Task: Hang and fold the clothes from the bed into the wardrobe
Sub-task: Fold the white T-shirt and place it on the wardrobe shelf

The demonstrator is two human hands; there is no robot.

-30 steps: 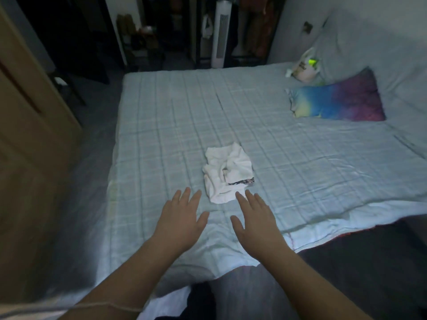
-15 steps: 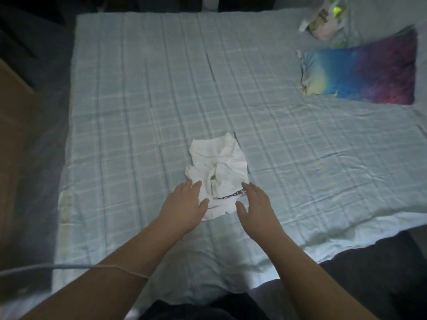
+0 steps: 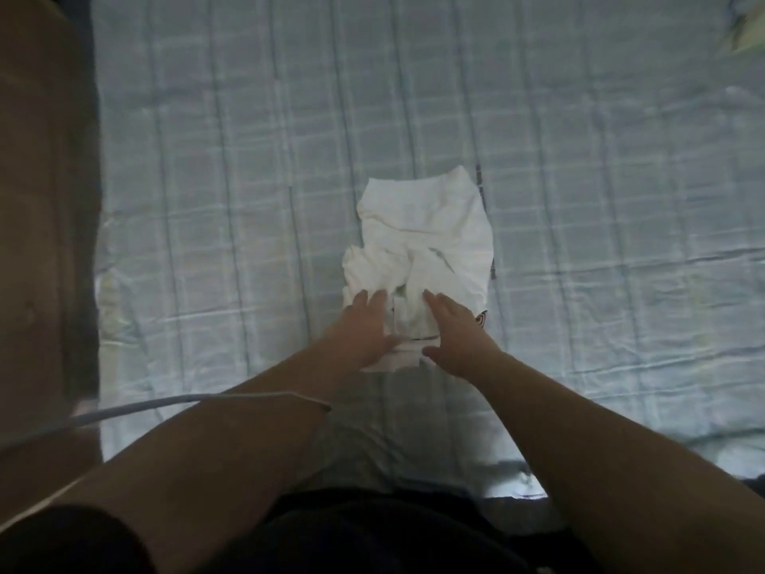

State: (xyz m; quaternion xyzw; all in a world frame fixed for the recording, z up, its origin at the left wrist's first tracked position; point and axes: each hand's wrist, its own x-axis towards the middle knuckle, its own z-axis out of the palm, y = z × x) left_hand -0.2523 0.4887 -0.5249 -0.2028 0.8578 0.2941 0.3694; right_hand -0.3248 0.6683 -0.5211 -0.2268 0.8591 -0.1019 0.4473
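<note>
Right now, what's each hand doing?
Left hand: open, fingers spread flat on the white garment, not gripping it.
Right hand: open, resting on the garment's near edge, not gripping.

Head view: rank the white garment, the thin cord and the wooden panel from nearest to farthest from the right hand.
1. White garment: under the right hand.
2. Thin cord: lower left, over the left forearm.
3. Wooden panel: far left edge.
</note>
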